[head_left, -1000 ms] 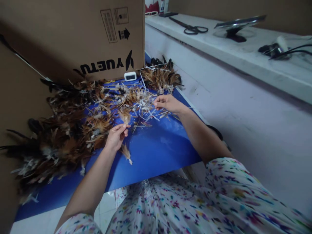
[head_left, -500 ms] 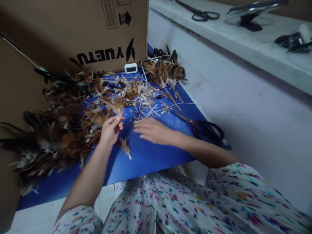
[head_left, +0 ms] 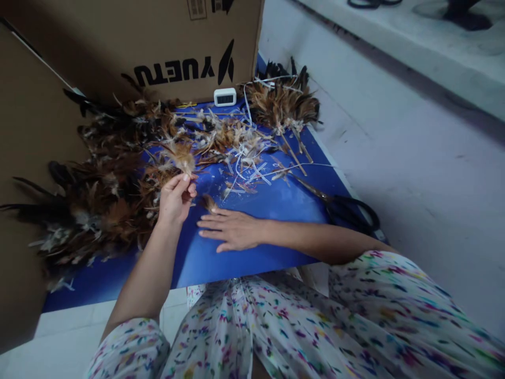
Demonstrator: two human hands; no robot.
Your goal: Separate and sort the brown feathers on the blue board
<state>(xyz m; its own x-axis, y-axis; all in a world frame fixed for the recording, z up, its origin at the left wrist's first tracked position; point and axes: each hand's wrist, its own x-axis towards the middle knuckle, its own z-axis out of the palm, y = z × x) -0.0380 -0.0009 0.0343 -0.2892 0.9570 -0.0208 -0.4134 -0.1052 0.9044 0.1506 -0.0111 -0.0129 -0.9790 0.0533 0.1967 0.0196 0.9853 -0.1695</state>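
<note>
My left hand pinches a light brown feather tuft between thumb and fingers, a little above the table. My right hand lies palm down on the blue tabletop, its fingers stretched toward the left. A small feather tuft touches or lies just beyond the right fingers; part of it is hidden by them. To the left spreads a big pile of brown and black feathers. Loose feathers and white strips lie in the middle, beyond both hands.
Black-handled scissors rest at the table's right edge, near my right forearm. A feather bundle on sticks stands by the wall. A small white digital display sits against a cardboard box. A ledge runs along the right.
My right hand has come from the white strips to the near tabletop, its fingers opening from a pinch to flat. The left hand keeps the tuft. The view has tilted down.
</note>
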